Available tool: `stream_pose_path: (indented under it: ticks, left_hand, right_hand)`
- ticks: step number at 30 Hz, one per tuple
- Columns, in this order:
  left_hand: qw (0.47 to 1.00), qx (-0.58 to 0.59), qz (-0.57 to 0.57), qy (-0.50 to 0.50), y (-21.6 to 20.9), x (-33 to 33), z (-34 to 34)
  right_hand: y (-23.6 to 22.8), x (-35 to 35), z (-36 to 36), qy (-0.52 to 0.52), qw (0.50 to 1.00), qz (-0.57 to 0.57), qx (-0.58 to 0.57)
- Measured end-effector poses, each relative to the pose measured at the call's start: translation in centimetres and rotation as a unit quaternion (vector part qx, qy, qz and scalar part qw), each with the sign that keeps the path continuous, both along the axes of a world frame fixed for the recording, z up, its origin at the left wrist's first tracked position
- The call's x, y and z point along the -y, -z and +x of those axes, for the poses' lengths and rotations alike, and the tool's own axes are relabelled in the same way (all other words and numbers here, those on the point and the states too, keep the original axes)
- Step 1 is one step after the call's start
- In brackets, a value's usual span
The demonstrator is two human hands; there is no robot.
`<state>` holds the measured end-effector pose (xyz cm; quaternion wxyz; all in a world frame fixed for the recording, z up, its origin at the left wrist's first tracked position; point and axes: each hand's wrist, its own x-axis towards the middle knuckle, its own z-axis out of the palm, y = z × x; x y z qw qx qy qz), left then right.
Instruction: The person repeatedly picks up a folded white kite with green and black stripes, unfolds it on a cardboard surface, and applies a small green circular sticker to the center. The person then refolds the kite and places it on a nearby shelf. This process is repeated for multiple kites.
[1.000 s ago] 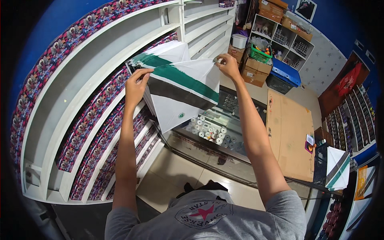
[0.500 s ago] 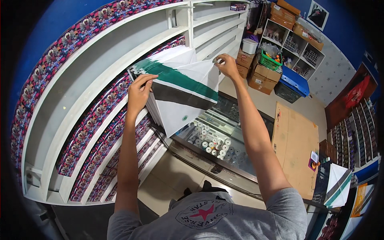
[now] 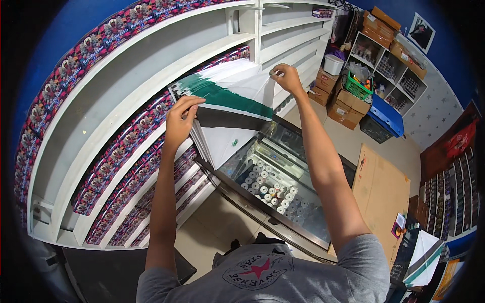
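White shelving (image 3: 151, 65) curves behind, glass counter (image 3: 283, 187) below; stack of white-green-black kites (image 3: 227, 108) held up before shelves; left hand (image 3: 179, 121) pinches left corner, right hand (image 3: 287, 78) pinches right corner; long axis runs hand to hand, both equally near.

the lower edge of the kite stack (image 3: 230, 108) is being hidden behind the left hand (image 3: 179, 121), and how many kites are stacked is not being shown clearly. the right hand's (image 3: 287, 78) fingertips are being covered by the kite corner. the spools (image 3: 268, 184) under the glass counter (image 3: 303, 212) are being seen too small for their kind to be told. the person's shirt (image 3: 262, 275) is being cut off by the lower edge. the far boxes' (image 3: 348, 103) contents are being blurred.
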<state>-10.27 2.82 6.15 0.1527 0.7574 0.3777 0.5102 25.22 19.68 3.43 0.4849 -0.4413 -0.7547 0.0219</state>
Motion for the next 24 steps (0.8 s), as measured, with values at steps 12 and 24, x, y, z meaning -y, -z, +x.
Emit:
stream_pose_path:
  ticks: [12, 24]
  left_hand:
    - [0.996, -0.059, 0.041, -0.049, 0.0, -0.9, 0.1]
    - [0.992, -0.095, 0.047, -0.069, 0.6, -1.5, 0.4]
  right_hand:
    - [0.9, -3.0, -1.1, -0.027, 1.000, 0.013, -0.010]
    - [2.2, -3.6, -1.1, -0.015, 0.999, -0.004, -0.037]
